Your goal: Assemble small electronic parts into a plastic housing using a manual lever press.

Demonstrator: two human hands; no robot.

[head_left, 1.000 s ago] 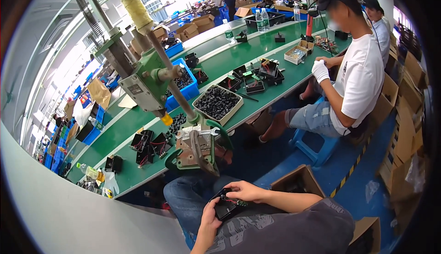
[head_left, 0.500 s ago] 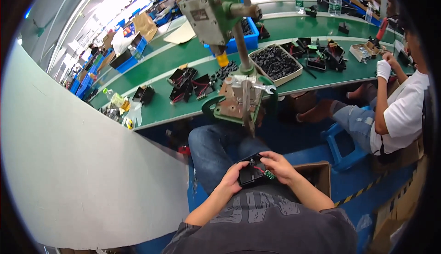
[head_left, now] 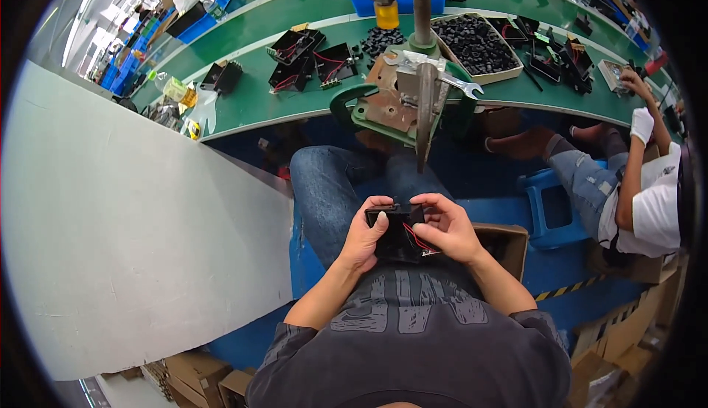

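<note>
A black plastic housing (head_left: 398, 241) with red wires (head_left: 417, 238) inside is held over my lap. My left hand (head_left: 363, 235) grips its left side, thumb over the rim. My right hand (head_left: 447, 228) closes on its upper right edge, with the thumb by the wires. A small circuit board (head_left: 431, 253) hangs at the wire ends, seen nearly edge-on. Beyond my knees stands a green press (head_left: 391, 105) with a metal wrench (head_left: 461, 85) lying on its base.
Several wired black housings (head_left: 295, 57) lie on the green bench (head_left: 258, 102). A box of small black parts (head_left: 476, 46) sits behind the press. A white panel (head_left: 147, 223) rises at my left, a cardboard box (head_left: 509, 249) at my right. A co-worker (head_left: 645, 194) sits farther right.
The housing has been turned and tipped in my hands, so the circuit board shows less of its face. Both hands have shifted up in view as the camera tilted down.
</note>
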